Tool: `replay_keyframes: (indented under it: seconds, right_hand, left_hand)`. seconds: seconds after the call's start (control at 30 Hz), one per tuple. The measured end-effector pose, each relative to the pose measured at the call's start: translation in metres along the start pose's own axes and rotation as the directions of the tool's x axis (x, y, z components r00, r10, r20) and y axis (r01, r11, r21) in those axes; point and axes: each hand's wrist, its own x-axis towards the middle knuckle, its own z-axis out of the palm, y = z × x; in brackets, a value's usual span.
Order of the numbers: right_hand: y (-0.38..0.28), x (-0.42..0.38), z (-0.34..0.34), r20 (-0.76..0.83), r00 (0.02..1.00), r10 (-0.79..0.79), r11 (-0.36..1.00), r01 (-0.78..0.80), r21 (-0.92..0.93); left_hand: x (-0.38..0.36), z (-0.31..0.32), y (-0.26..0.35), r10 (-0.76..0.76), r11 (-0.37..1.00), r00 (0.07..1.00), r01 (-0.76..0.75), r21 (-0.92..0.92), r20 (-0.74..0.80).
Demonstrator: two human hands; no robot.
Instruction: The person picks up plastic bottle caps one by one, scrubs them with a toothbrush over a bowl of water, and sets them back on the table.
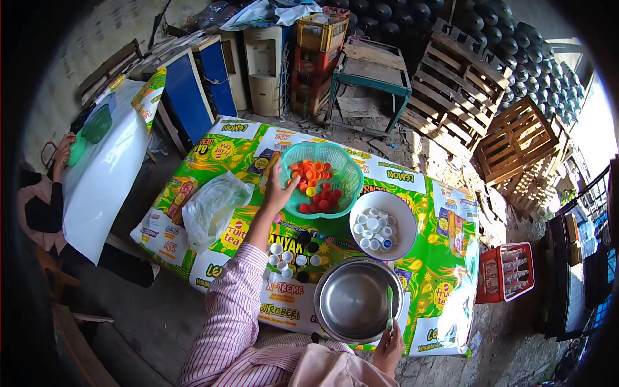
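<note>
My left hand (278, 188) grips the left rim of a pale green plastic basket (354, 169), with the thumb on the inner side. Inside the basket lie orange and red bottle caps (312, 171) and a yellow one. My right hand (389, 351) holds a green toothbrush (390, 309) upright by its lower end, over the right edge of a steel bowl (351, 302). The bowl's inside looks bare and shiny. Behind it stands a white bowl (408, 226) with white bottle caps (374, 227). Loose white and black caps (287, 257) lie left of the steel bowl.
A crumpled clear plastic bag (216, 209) rests on the left of the printed tablecloth (445, 284). Another person's hand (64, 147) holds a green strainer (97, 126) at a side table. A red crate (506, 272) sits right; wooden pallets (451, 84) lean behind.
</note>
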Motion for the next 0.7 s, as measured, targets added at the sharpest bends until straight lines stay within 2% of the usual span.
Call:
replay_keyframes:
  seconds: [0.07, 0.2, 0.23, 0.27, 0.33, 0.37, 0.47, 0.53, 0.6, 0.7]
  right_hand:
    - [-0.001, 0.002, -0.004, 0.083, 0.994, 0.072, 0.997, -0.073, 0.003]
    - [-0.009, 0.012, -0.008, 0.151, 0.985, 0.081, 0.995, -0.090, 0.051]
    - [-0.005, 0.014, -0.006, 0.138, 0.990, 0.017, 0.998, -0.026, 0.061]
    - [-0.003, 0.017, -0.006, 0.153, 0.988, 0.017, 0.998, -0.025, 0.055]
    - [-0.002, 0.022, -0.006, 0.187, 0.982, -0.006, 0.999, -0.002, 0.044]
    - [0.000, 0.025, -0.002, 0.137, 0.986, -0.098, 0.992, 0.086, 0.093]
    - [-0.006, 0.032, -0.005, 0.218, 0.974, -0.068, 0.996, 0.055, 0.064]
    - [-0.004, 0.034, -0.003, 0.212, 0.972, -0.102, 0.993, 0.086, 0.084]
    - [-0.004, 0.034, -0.001, 0.208, 0.969, -0.132, 0.988, 0.113, 0.101]
    - [-0.004, 0.032, 0.000, 0.232, 0.966, -0.117, 0.989, 0.092, 0.116]
  left_hand:
    - [-0.036, -0.022, 0.005, -0.067, 0.996, 0.994, 0.062, -0.061, -0.084]
    - [-0.123, -0.068, 0.017, -0.244, 0.967, 0.967, 0.248, 0.050, -0.074]
    - [-0.144, -0.074, 0.007, -0.110, 0.985, 0.988, 0.123, 0.123, -0.107]
    - [-0.166, -0.080, -0.002, -0.015, 0.971, 0.989, 0.049, 0.234, -0.145]
    - [-0.195, -0.092, 0.017, -0.092, 0.964, 0.989, 0.118, 0.238, -0.117]
    - [-0.205, -0.094, 0.027, -0.052, 0.949, 0.991, 0.087, 0.303, -0.121]
    - [-0.228, -0.093, 0.042, -0.049, 0.895, 0.999, 0.043, 0.444, 0.002]
    - [-0.241, -0.088, 0.039, -0.140, 0.844, 0.987, 0.074, 0.532, 0.084]
    - [-0.247, -0.082, 0.034, -0.124, 0.794, 0.989, 0.049, 0.606, 0.084]
    - [-0.248, -0.079, 0.029, -0.135, 0.784, 0.984, 0.036, 0.620, 0.114]
